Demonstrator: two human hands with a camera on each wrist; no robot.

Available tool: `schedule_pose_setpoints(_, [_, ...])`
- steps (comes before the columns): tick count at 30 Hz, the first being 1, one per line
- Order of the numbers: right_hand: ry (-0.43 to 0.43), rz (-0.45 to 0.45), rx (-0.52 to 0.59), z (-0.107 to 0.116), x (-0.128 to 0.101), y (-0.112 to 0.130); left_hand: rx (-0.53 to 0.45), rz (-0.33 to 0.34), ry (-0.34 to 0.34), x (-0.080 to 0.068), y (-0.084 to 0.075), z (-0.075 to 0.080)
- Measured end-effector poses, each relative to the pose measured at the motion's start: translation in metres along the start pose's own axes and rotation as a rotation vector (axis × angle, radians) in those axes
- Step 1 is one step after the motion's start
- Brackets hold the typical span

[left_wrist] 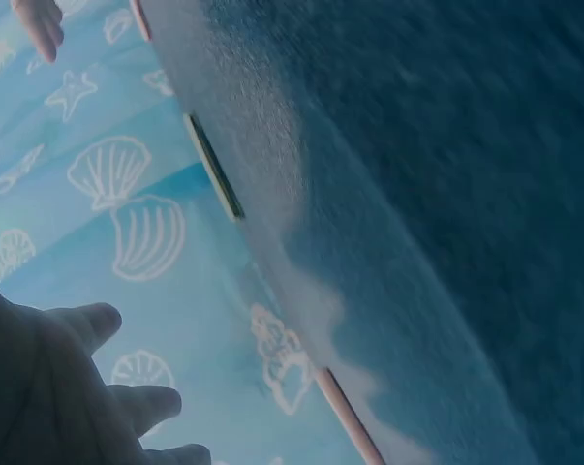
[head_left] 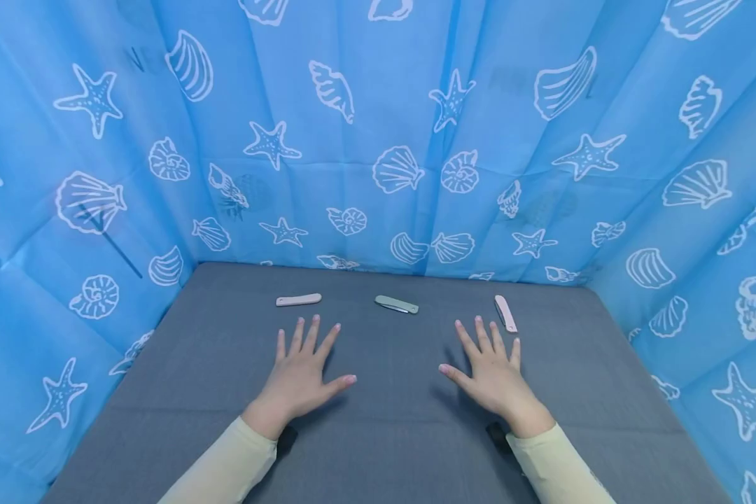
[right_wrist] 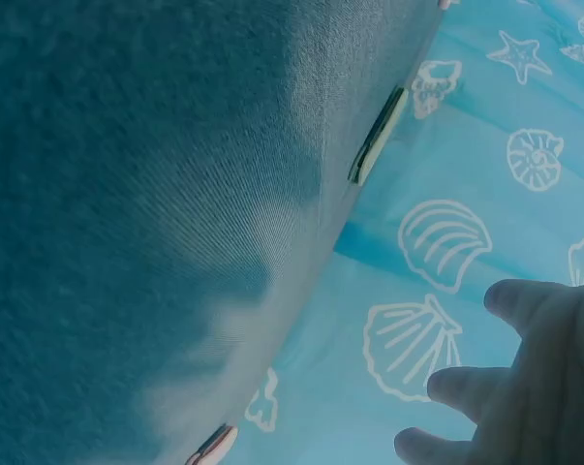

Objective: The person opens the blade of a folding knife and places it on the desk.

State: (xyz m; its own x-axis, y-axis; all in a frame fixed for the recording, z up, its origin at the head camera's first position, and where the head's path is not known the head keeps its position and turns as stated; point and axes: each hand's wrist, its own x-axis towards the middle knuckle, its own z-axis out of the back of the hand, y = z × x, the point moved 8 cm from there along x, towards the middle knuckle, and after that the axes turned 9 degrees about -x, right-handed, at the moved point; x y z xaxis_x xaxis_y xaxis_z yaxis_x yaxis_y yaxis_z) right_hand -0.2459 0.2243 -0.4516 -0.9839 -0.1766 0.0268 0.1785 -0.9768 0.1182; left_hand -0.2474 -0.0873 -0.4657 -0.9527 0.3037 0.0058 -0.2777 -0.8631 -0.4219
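Left hand (head_left: 297, 380) and right hand (head_left: 494, 378), palms down above the grey desk (head_left: 403, 427), each with fingers straight and spread. A pink folding knife (head_left: 299, 299) lies just beyond the left hand's fingertips, on the far side; a green folding knife (head_left: 395, 304) lies between and beyond the two hands; a second pink folding knife (head_left: 507, 314) lies slantwise just beyond the right hand's outer fingers, toward the far right
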Motion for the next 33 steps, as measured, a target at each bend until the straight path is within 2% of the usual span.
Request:
schedule_pose_setpoints(9, [-0.035,-0.003,0.036,0.002,0.015,-0.02,-0.022,-0.015,0.004,0.012,-0.01,-0.009])
schedule_pose_setpoints(15, [0.003,-0.041,0.045,-0.007,0.034,-0.048,-0.078,-0.047,0.009,0.024,-0.023,-0.016])
schedule_pose_setpoints(19, [0.022,-0.061,0.074,-0.004,0.041,-0.062,-0.086,-0.058,0.035,0.034,-0.031,-0.024])
schedule_pose_setpoints(26, [0.068,-0.088,0.116,-0.001,0.051,-0.076,-0.092,-0.081,0.061,0.049,-0.051,-0.032])
schedule_pose_setpoints(33, [0.1,-0.078,0.216,-0.005,0.065,-0.091,-0.115,-0.164,0.048,0.063,-0.076,-0.039])
